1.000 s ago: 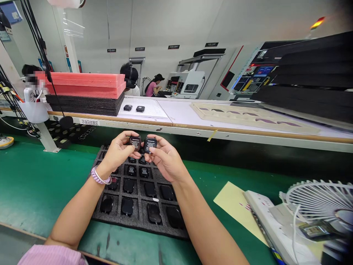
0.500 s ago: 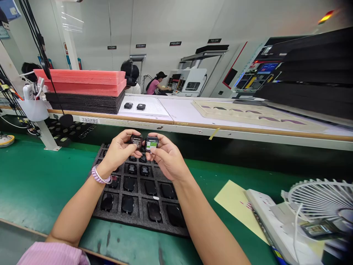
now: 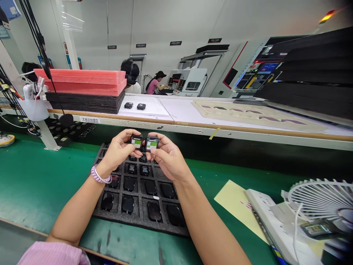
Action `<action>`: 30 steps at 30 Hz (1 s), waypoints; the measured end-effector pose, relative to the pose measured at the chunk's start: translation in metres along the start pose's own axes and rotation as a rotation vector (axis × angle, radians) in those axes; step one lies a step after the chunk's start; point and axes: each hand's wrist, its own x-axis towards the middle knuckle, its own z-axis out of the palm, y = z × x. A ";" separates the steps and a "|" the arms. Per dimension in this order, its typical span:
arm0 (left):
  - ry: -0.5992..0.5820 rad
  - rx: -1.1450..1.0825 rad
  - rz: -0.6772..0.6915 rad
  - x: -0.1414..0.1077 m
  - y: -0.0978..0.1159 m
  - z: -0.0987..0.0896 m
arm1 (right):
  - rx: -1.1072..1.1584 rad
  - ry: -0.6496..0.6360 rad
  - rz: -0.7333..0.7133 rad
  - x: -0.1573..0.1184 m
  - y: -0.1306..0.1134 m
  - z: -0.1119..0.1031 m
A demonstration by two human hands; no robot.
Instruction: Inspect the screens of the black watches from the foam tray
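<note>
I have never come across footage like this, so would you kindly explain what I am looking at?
There is no robot here: a person works bare-handed, and the view comes from a camera worn on that person's head, facing forward and down. The left hand holds a small dark device; the right hand holds a second device. Both screens show green areas. Below, a dark foam tray with more devices lies on the green work surface. Off to the right are a yellow sheet and a white fan.
</note>
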 end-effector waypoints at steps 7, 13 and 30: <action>-0.017 -0.025 0.016 0.000 -0.002 0.001 | 0.002 0.027 -0.001 0.001 0.002 0.000; -0.007 -0.039 -0.046 -0.001 -0.003 0.002 | 0.104 0.053 0.027 0.005 0.004 0.000; 0.011 -0.024 -0.052 -0.001 0.000 0.003 | 0.052 0.059 0.004 0.002 0.004 0.002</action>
